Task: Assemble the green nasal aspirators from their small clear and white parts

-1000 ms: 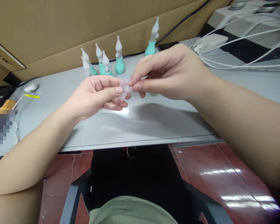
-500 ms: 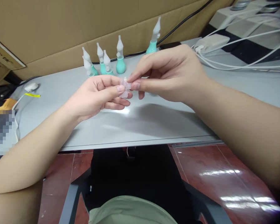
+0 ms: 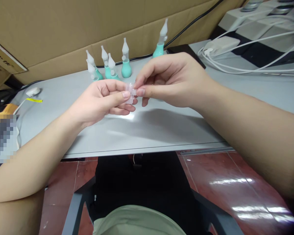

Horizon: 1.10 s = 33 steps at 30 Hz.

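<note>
Between the thumb and fingers of my left hand (image 3: 100,99) is a clear plastic connector tube (image 3: 129,100), short and held roughly upright over the table. My right hand (image 3: 176,80) pinches a small translucent plug (image 3: 134,92) at the tube's right side, thumb and index finger closed on it. The plug touches the tube; whether it is seated there I cannot tell. Behind my hands stand several nasal aspirators with teal bulbs, clear middles and white tips, among them one in the centre (image 3: 126,68) and another (image 3: 158,50) farther right, partly covered by my right hand.
The grey table (image 3: 93,140) ends just in front of me, with cardboard (image 3: 63,29) rising behind it. White cables (image 3: 235,69) and an adapter lie at the right beside grey machines. A black flat object (image 3: 186,50) sits behind my right hand.
My right hand has shifted slightly left and down, its fingers still on the plug. My left hand stays nearly in place with the connector tube.
</note>
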Each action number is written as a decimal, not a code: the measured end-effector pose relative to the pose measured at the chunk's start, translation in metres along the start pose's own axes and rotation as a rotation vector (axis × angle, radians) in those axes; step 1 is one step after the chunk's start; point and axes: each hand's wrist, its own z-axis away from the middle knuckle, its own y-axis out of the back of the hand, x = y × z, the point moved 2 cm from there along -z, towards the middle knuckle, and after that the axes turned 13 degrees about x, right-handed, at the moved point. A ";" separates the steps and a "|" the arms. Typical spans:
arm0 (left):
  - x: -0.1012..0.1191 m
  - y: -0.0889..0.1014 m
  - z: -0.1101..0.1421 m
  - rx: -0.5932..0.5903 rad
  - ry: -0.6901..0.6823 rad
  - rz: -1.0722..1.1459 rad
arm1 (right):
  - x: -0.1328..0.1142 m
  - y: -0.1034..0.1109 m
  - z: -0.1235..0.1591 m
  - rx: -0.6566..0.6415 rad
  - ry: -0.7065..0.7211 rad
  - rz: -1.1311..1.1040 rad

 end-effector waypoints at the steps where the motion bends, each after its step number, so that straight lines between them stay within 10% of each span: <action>1: 0.000 0.000 0.000 -0.003 0.001 0.003 | 0.000 0.000 0.000 0.001 0.006 -0.002; 33: 0.004 -0.005 0.006 -0.027 0.018 0.088 | 0.001 0.002 0.001 -0.086 0.045 0.086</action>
